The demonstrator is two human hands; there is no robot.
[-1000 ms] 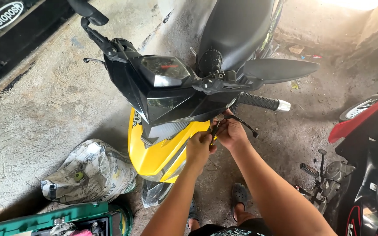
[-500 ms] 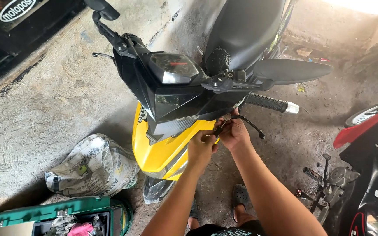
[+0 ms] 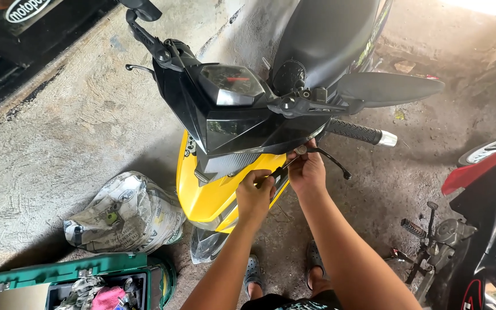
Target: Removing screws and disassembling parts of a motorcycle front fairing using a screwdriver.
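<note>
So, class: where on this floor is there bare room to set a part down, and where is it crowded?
Bare concrete floor lies left of the yellow scooter, above the newspaper bundle. Another patch lies between the handlebar grip and the red motorcycle. It is crowded by the green toolbox and around both hands.

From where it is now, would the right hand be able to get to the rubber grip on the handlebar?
Probably yes. The right hand sits just under the front cowl by the brake lever, and the handlebar grip lies close above it, bare, with nothing between them.
</note>
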